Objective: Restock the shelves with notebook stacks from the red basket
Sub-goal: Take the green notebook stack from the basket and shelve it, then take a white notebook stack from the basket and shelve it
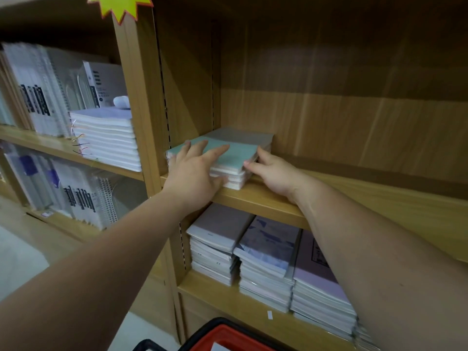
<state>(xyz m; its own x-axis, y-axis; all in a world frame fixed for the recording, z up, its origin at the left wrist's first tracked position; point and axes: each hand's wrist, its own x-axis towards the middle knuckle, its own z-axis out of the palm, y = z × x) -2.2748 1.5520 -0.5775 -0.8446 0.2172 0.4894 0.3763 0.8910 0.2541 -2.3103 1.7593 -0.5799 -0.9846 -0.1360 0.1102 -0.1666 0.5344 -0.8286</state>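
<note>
A stack of notebooks [235, 145] with a teal and grey top cover lies on the middle wooden shelf [354, 188], tucked into its left rear corner. My left hand [195, 173] lies flat on the top cover with straight fingers, its thumb against the stack's front edge. At the stack's right side, my right hand [271, 171] touches it with extended fingers. The rim of the red basket [228, 334] shows at the bottom edge, and its contents are mostly out of frame.
Three notebook stacks [266, 252] fill the shelf below. The left bay holds a white notebook stack [109, 138] and upright spiral pads [45, 89]. To the right of my hands the middle shelf is bare wood. A yellow star tag [121, 6] hangs at the top.
</note>
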